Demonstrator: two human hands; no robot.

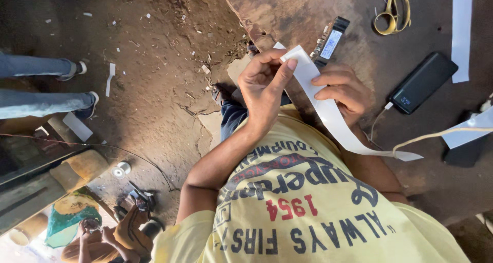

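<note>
- My left hand pinches the top end of a long white strip, thumb and forefinger closed on it, the other fingers curled beneath.
- My right hand sits just beside the left, fingers closed over the strip's far edge, thumb underneath; the strip passes between both hands.
- From my hands the strip runs down and away past my right wrist, ending in a free tail over the worktop.
- Just beyond my fingertips, on the worktop: a small black device with a pale lit screen.
- Out past my right hand: a black power bank, with a white cable leading from its near corner toward my right forearm.
- Further out beyond the right hand: yellow-handled scissors, lying flat.
- Well apart from the right hand, at the worktop's far side: another long white strip; a second pale piece lies nearer, with a cream cord across it.
- Off my left hand: dirt floor, scattered with small white scraps.
- Far past the left hand: another person's jeans-clad legs and shoes.
- Below my left elbow: a small metal spool on the floor; a second person's hands work close to the ground.
</note>
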